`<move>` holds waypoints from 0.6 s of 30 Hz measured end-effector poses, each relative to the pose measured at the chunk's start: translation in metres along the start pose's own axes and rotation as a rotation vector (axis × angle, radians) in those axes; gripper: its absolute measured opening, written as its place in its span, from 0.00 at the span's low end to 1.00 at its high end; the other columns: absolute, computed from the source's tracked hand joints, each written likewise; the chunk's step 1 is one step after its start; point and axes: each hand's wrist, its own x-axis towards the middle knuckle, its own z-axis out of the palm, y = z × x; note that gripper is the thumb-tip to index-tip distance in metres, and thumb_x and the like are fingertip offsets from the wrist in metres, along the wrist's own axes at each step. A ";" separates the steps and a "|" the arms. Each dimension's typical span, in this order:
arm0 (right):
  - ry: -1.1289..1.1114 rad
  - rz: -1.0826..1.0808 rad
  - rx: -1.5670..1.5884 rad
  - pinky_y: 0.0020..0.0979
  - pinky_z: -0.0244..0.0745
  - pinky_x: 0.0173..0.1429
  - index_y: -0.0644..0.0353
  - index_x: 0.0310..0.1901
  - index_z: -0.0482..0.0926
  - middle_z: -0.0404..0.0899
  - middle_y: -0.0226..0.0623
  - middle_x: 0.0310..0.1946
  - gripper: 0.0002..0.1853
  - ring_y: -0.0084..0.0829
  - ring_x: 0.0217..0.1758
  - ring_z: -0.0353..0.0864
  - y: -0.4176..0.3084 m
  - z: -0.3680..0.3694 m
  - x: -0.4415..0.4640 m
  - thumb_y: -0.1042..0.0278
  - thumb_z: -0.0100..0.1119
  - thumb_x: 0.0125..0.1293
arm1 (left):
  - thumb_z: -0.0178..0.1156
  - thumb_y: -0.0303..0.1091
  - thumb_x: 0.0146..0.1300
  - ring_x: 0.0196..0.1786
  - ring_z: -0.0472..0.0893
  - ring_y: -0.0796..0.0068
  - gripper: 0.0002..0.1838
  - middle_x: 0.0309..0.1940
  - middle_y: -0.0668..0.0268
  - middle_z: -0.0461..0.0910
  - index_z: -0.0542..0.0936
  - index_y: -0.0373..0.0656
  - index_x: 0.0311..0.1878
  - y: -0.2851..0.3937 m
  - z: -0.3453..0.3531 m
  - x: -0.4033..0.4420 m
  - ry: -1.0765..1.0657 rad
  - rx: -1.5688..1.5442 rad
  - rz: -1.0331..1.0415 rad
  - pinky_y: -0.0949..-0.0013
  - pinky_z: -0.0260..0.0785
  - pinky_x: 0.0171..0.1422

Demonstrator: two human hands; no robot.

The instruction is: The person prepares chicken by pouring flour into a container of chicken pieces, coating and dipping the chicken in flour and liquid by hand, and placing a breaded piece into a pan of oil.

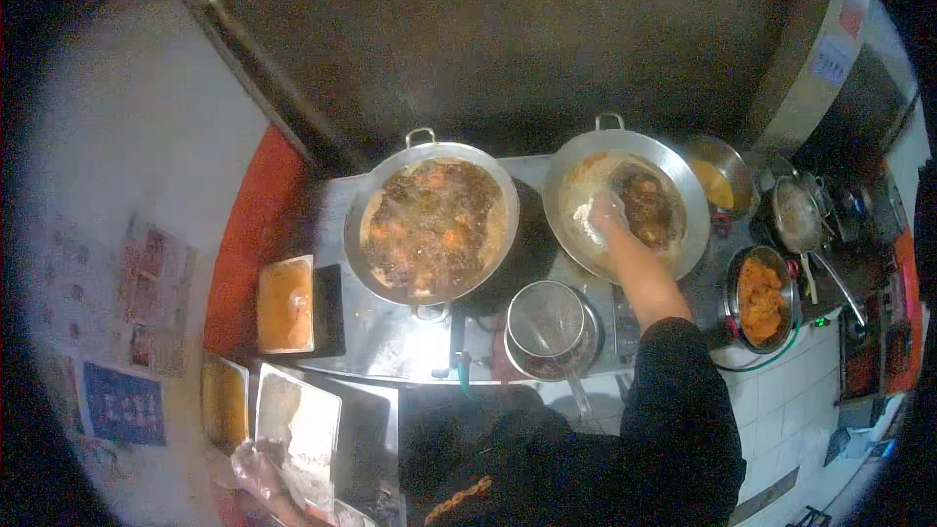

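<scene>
My right hand, in a clear glove, reaches over the right wok. Its fingers are closed on a white-coated piece of food, low above the dark, bubbling oil. Browned pieces float in that oil beside the hand. At the lower left, my left hand, also gloved and dusted white, is at the edge of a tray of white flour. Its fingers look loosely apart, with nothing visible in them.
A left wok holds bubbling oil and several frying pieces. Nearer me, a mesh strainer rests over a pot. Trays of orange batter and yellow liquid stand left. At right are a pan of fried food and a yellow-filled pot.
</scene>
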 end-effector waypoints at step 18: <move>-0.151 0.007 1.138 0.37 0.64 0.66 0.56 0.63 0.68 0.71 0.46 0.60 0.33 0.35 0.61 0.72 0.092 -0.375 -0.261 0.60 0.63 0.54 | 0.63 0.30 0.46 0.55 0.73 0.53 0.28 0.47 0.52 0.76 0.76 0.45 0.56 0.257 0.291 -0.047 -0.903 0.575 0.925 0.58 0.64 0.61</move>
